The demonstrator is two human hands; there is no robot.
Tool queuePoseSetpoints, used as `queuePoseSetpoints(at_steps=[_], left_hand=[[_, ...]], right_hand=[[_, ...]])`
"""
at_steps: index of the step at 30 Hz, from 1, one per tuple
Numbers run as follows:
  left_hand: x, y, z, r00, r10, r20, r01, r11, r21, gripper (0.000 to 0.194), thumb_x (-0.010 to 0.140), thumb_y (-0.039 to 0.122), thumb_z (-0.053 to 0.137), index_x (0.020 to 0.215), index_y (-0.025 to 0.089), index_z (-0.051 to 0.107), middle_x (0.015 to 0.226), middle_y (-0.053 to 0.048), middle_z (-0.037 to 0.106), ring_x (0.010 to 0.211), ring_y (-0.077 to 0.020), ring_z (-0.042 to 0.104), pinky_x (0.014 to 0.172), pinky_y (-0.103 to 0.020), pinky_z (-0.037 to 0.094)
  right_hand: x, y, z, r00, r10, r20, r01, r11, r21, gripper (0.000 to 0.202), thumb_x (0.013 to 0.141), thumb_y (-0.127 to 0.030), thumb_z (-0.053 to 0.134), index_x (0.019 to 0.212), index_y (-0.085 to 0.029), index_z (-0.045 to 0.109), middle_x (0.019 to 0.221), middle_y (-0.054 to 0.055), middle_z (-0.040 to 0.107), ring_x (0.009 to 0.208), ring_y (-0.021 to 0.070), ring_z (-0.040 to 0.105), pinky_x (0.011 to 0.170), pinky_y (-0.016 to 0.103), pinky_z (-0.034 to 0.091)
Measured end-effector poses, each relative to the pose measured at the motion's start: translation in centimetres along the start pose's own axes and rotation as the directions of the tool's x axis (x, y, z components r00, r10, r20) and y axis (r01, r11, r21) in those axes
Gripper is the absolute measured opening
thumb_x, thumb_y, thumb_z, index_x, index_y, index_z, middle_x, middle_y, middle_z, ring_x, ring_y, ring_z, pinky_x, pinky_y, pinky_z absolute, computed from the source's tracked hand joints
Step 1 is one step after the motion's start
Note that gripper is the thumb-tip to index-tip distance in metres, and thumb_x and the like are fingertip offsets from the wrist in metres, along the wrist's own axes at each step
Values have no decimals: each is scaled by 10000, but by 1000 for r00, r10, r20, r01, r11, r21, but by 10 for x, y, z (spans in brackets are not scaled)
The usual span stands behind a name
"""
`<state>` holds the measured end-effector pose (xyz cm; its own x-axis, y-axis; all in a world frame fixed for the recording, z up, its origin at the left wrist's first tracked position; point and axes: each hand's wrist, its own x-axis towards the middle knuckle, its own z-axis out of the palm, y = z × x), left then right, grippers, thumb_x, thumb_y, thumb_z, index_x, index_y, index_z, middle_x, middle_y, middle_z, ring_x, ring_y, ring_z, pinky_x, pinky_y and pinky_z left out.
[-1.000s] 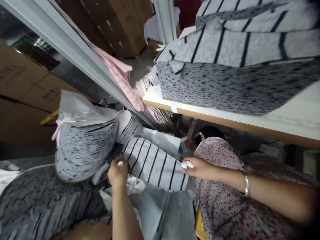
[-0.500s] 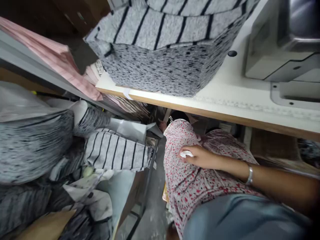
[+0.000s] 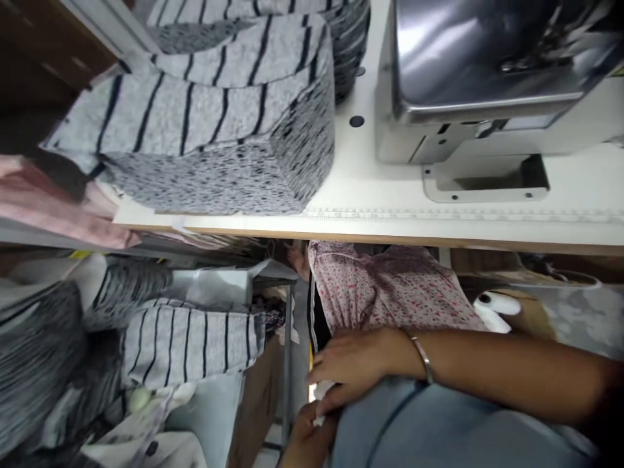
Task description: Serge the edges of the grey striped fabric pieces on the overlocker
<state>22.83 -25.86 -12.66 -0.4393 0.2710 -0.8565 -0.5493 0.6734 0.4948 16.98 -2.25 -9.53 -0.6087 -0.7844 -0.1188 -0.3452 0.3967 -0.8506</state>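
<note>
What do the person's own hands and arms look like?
The right hand and left hand wear no gloves. The right forearm shows no sleeve and bears a shiny silver bangle. White material shows at the fingers; whether it is worn is unclear.

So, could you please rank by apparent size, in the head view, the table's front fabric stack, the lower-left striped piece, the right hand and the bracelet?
1. Front fabric stack
2. Striped piece
3. Right hand
4. Bracelet, plainly smallest

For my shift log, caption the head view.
Left hand and right hand close together, white material showing between them.
</note>
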Motion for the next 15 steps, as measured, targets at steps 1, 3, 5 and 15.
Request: queuePoseSetpoints(at_steps=[1,3,5,15], left_hand=[[1,7,-5,1000,10,11,-10,1000,4,687,622,784,627,980,207,727,984,-98,716,1005,-317,629,907,-419,493],[1,19,-10,999,47,-8,-47,999,-6,668,639,756,639,1011,207,718,1013,-94,708,1027,-299,616,961,-408,460],[0,25,-12,992,93,-89,-97,995,-32,616,733,687,616,1112,204,664,1109,-91,671,1082,-265,583,1015,-404,417],[-10,-7,30,952,196,-236,-185,980,69,301,915,431,570,1171,276,597,1319,-86,538,1178,-237,524,982,-442,476]], right_hand=[[-6,-1,-2,999,30,35,-27,997,-71,356,910,-450,595,1023,-144,739,913,116,746,708,218,673,540,293,374],[-25,-1,-6,999,31,39,-25,990,-136,233,866,-367,661,897,-152,746,850,97,727,650,200,630,524,297,319],[-49,2,-10,1000,-5,-16,3,995,-99,106,834,-231,680,916,-181,726,882,69,707,682,180,612,552,291,318],[-26,1,-10,983,-117,142,133,985,-108,143,866,-197,620,994,-168,678,1017,57,689,798,150,631,629,242,404]])
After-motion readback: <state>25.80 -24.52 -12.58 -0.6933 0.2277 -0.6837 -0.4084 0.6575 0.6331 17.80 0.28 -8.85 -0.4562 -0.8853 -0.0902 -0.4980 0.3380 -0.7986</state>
